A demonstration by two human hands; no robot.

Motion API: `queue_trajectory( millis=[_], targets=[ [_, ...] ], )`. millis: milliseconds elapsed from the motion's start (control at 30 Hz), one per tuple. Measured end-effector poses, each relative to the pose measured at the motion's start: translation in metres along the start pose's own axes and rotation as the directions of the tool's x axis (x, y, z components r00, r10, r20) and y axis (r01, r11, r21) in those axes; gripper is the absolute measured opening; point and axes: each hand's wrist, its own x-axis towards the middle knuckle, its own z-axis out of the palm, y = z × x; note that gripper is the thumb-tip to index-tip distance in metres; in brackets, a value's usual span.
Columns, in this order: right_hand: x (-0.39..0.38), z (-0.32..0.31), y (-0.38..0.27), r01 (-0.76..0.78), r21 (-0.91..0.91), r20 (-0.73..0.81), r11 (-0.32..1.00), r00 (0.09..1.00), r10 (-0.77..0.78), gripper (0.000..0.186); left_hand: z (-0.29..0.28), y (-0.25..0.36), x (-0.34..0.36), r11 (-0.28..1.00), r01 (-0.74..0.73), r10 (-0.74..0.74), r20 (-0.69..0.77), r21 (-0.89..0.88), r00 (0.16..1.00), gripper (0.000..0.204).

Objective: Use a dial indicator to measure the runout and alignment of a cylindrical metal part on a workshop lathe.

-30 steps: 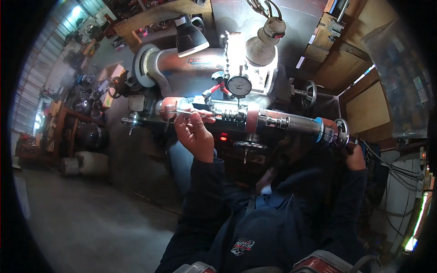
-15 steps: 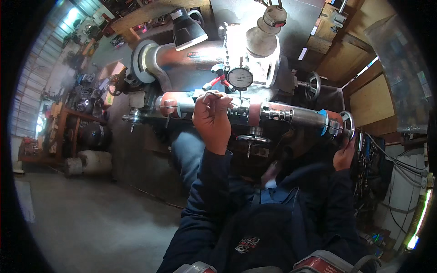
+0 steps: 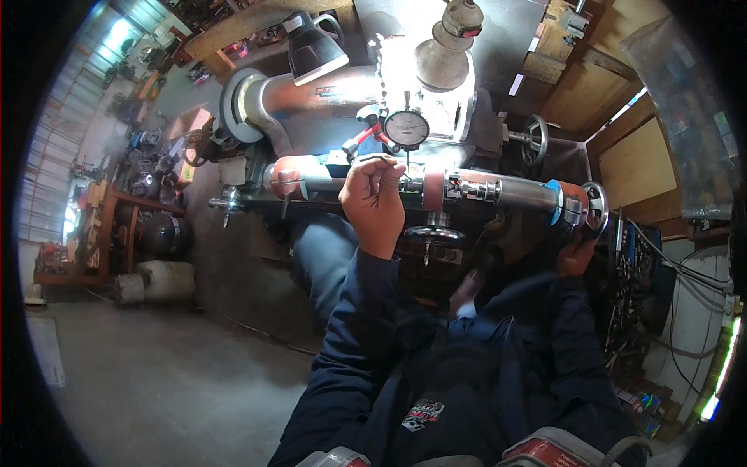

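My left hand (image 3: 375, 204) is closed, its fingertips pinching a thin dark rod (image 3: 379, 157) just in front of a long horizontal machine shaft assembly. Right beside those fingers, a round dial gauge (image 3: 406, 129) hangs with its stem pointing down at the metal parts. A red-handled clamp arm (image 3: 359, 141) stands to the gauge's left. At the assembly's right end, my right hand (image 3: 574, 255) grips the lower rim of a chrome handwheel (image 3: 597, 208); its fingers are partly hidden in shadow. A blue ring (image 3: 555, 204) sits next to that wheel.
A black work lamp (image 3: 317, 50) shines from behind. Another handwheel (image 3: 434, 235) projects toward me below the shaft, and one more (image 3: 535, 140) stands at the back right. Tools hang on a dark rack (image 3: 630, 268) to the right. A white tank (image 3: 165, 280) lies on the floor at left.
My left hand has shifted slightly right, nearer the gauge stem. My right hand has slid a little left and down along the end handwheel. The view has tilted slightly.
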Motion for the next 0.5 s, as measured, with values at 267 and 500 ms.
queue_trajectory(
  millis=[267, 500],
  targets=[
    [-0.002, 0.003, -0.001, -0.074, 0.033, -0.004, 0.997, 0.997, 0.075, 0.036, -0.004, 0.005, 0.0, 0.998, -0.052, 0.052, 0.016, 0.039, 0.999, 0.011],
    [-0.003, 0.002, 0.007, 0.005, -0.021, -0.005, 1.0, 1.0, -0.005, 0.036, -0.004, 0.016, 0.009, 0.963, -0.191, 0.176, 0.097, 0.189, 0.98, 0.012]
  ],
)
